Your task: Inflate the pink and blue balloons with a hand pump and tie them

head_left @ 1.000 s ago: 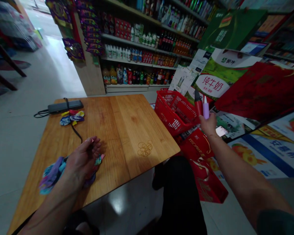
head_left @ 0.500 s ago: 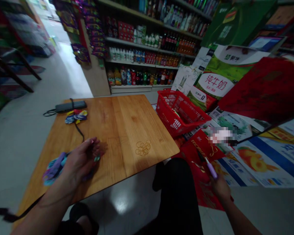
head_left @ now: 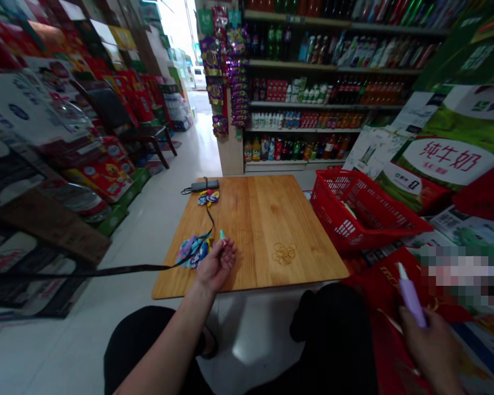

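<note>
My left hand (head_left: pixel 216 267) is palm-up over the near edge of the wooden table (head_left: pixel 247 219), with a small teal cap (head_left: pixel 222 234) pinched at the thumb. Beside it lies a bunch of purple, blue and yellow pieces (head_left: pixel 191 249), their kind unclear. My right hand (head_left: pixel 434 343), low on the right, grips a purple tube with a pale pointed tip (head_left: pixel 412 302); the tip points up and away from me. A loose heap of thin tan rubber bands (head_left: pixel 284 254) rests on the table between the hands.
A dark flat device with a cord (head_left: pixel 205 186) and a second colourful bunch (head_left: pixel 208 198) sit at the table's far left. A black strap (head_left: pixel 127 269) crosses on the left. Right of the table stand a red basket (head_left: pixel 346 233) and milk cartons (head_left: pixel 447 156). Drink shelves (head_left: pixel 304 131) are behind.
The view has swung left, so the table appears further right. My left hand has turned palm-up, with the cap now pointing upward. The purple tube is still in my right hand.
</note>
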A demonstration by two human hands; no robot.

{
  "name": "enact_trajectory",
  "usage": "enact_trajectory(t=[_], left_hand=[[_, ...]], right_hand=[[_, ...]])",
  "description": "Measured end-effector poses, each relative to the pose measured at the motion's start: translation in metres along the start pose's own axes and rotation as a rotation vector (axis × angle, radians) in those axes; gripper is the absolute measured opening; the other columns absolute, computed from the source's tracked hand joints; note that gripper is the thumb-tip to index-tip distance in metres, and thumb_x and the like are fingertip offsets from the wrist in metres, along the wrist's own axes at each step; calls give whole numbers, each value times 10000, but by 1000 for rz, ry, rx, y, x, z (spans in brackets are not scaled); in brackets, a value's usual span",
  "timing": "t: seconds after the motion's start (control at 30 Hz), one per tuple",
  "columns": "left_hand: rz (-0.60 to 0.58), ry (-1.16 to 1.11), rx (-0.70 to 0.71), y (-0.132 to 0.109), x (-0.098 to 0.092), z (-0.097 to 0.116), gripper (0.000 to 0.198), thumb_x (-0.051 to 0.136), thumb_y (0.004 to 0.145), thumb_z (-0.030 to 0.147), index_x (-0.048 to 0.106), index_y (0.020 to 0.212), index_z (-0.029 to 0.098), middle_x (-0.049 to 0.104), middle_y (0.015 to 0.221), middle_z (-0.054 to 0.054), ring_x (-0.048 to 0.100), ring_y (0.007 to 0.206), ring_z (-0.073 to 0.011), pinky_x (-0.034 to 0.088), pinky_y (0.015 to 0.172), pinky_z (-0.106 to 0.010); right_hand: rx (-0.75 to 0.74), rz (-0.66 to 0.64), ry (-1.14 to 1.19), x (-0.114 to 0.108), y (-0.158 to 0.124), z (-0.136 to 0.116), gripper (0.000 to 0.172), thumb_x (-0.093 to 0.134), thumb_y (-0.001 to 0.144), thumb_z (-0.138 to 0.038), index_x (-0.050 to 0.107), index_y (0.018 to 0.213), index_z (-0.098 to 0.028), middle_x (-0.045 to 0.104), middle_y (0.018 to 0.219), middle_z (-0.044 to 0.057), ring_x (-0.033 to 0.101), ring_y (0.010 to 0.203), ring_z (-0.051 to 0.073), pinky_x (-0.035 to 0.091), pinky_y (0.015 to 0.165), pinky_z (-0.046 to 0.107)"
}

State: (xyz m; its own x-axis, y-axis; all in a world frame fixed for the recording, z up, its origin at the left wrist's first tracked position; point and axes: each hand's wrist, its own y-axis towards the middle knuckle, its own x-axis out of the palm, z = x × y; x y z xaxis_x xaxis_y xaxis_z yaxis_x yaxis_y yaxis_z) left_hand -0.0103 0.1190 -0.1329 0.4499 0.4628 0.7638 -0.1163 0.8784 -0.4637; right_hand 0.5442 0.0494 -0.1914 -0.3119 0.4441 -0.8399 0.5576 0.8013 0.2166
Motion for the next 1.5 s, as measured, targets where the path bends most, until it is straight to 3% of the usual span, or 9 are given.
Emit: enact_trajectory(t=[0.13,0.2,0.27,0.37,0.73,1.07,1.2,1.37,1.5], left_hand=[[1,27,-7,-18,10,-9,129,572,989,178,669,1038,108,740,951,-91,743,828,-184,593,656,-254],[2,35,-7,-26,14,-13,127,581,985,185,670,1034,108,741,974,-93,746,867,-201,600,673,-266],[7,33,-2,-32,17,-16,130,592,982,196,673,1031,108,741,1001,-98,744,916,-217,612,715,-284],[6,23,35,-40,16,-19,125,613,967,187,678,1021,95,738,1023,-116,739,969,-243,620,805,-319],[9,9,80,-54,4,-20,127,641,942,172,680,1037,97,732,1048,-138,741,971,-251,622,859,-337],[12,58,70,-61,0,-23,276,631,949,188,646,1216,118,735,1013,-142,748,900,-218,616,783,-294],[-21,70,95,-63,-3,-25,280,656,936,212,649,1205,133,729,990,-118,740,939,-220,608,809,-300],[-43,123,83,-69,-6,-29,200,684,921,258,654,1069,126,722,985,-112,733,964,-240,602,756,-295],[-112,144,60,-76,-7,-32,218,716,899,300,653,1025,134,724,1026,-122,719,1021,-277,606,762,-332]], right_hand=[[-279,-271,319,0,-61,-146,483,558,853,-546,652,1149,-176,705,1099,141,666,968,310,509,870,431],[-384,-390,461,3,-98,-208,430,587,865,-448,631,1207,-191,702,1146,110,665,1012,269,507,902,387],[-500,-501,556,8,-130,-252,355,600,866,-367,637,1174,-195,709,1109,89,666,1001,244,505,903,359],[-594,-567,610,16,-163,-289,275,594,854,-262,652,1113,-193,708,1054,71,663,964,223,503,887,344],[-588,-604,630,29,-185,-302,280,600,841,-219,656,1113,-183,701,1028,75,659,952,228,494,886,360],[-556,-654,616,24,-189,-310,273,608,844,-242,674,1102,-180,712,979,81,655,885,232,489,829,360],[-487,-753,689,23,-191,-314,256,620,863,-293,687,1086,-186,721,935,61,659,824,206,491,744,314],[-130,-1098,854,32,-194,-315,382,566,904,-502,677,955,-140,673,735,46,486,460,106,328,433,242],[292,-1346,1117,35,-193,-317,440,662,818,-532,639,960,-116,643,684,38,368,412,57,226,401,199]])
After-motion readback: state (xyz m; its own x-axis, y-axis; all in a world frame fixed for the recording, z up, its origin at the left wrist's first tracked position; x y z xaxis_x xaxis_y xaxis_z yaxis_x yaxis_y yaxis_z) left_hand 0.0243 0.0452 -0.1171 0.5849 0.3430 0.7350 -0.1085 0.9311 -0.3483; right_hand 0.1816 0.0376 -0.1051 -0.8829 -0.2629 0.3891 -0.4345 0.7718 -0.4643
